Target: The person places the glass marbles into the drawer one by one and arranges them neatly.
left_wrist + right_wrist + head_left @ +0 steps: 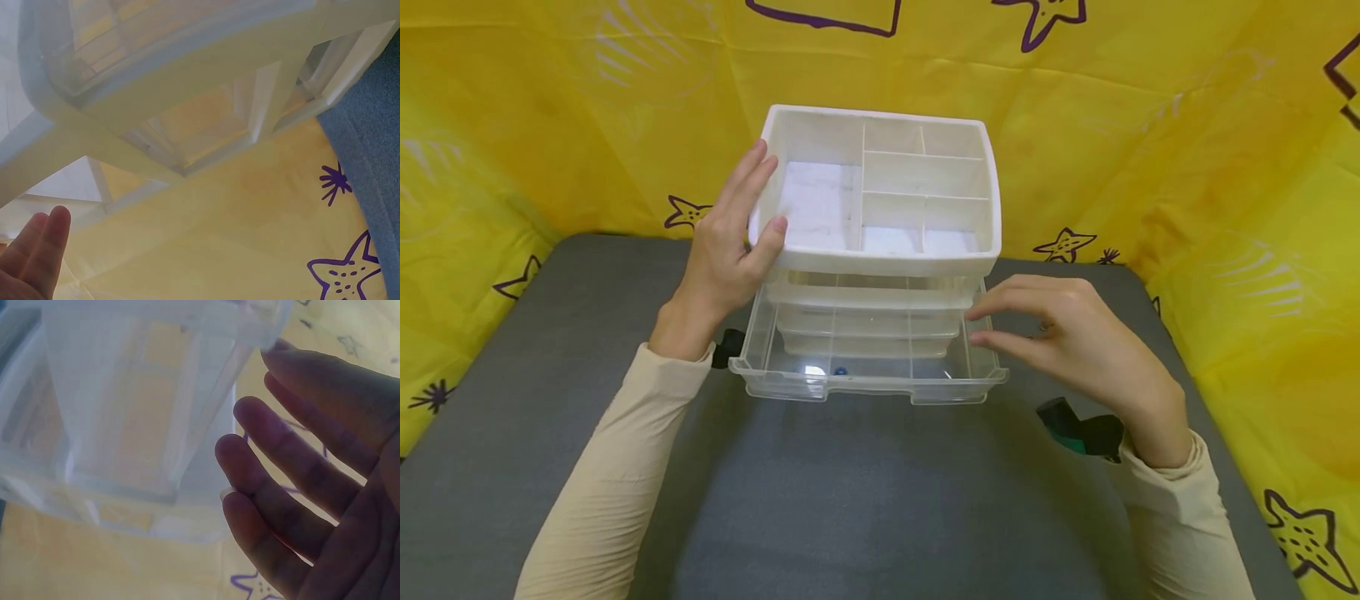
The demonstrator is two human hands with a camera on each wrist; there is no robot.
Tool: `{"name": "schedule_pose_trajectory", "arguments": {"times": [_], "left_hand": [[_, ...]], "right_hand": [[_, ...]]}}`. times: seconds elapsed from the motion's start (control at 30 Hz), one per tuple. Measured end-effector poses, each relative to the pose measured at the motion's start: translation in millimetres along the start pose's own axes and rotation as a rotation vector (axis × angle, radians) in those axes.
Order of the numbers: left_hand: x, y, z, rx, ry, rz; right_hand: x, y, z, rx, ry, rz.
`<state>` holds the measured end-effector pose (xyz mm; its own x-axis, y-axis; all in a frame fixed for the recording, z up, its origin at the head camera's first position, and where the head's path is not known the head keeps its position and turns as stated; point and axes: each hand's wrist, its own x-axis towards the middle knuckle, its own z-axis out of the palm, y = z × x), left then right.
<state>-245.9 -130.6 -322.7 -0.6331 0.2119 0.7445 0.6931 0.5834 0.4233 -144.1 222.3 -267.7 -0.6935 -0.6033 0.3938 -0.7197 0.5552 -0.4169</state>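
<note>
Nearest, beige sleeves [610, 475] reach over the grey worktop [872, 500], with a black-and-green device [1078, 429] at the right wrist. Next, a clear drawer [782, 385] juts forward from the white organizer [880, 265], a small blue thing [840, 372] lying inside near its front wall. The right hand [1078, 333] is at the drawer's right side, fingers loosely bent and thumb apart from them; whether the tips touch the plastic I cannot tell. The left hand [722, 229] rests on the organizer's upper left side, fingers nearly straight, thumb spread toward the front corner. The organizer stands upright toward the back of the worktop, its top split into one large compartment and five smaller ones. Behind hangs yellow cloth [1112, 150] printed with purple starfish.
</note>
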Motion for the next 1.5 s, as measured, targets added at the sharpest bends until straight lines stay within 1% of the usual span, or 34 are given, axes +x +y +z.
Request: {"name": "schedule_pose_trajectory", "arguments": {"times": [0.1,0.23,0.43,0.6,0.9,1.2,1.5], "left_hand": [[0.1,0.3,0.1,-0.004,-0.002,-0.001],[0.1,0.2,-0.2,-0.012,-0.006,-0.011],[0.4,0.4,-1.8,0.016,-0.015,0.009],[0.9,0.5,-2.4,0.023,-0.013,0.017],[1.2,0.3,-1.8,0.022,-0.020,0.020],[1.1,0.2,-1.1,0.017,-0.021,0.028],[0.3,-0.8,-0.9,0.003,-0.023,0.008]], "right_hand": [[-5.2,3.0,-3.0,-0.003,0.028,0.002],[-11.3,8.3,-5.3,-0.041,0.057,0.017],[-19.6,14.3,-6.0,-0.077,0.060,0.067],[-24.6,18.7,-4.1,-0.088,0.060,0.079],[-37.6,34.9,1.1,-0.101,0.059,0.136],[-57.7,57.8,11.8,-0.086,0.102,0.165],[-72.7,81.3,24.7,-0.104,0.107,0.210]]}}
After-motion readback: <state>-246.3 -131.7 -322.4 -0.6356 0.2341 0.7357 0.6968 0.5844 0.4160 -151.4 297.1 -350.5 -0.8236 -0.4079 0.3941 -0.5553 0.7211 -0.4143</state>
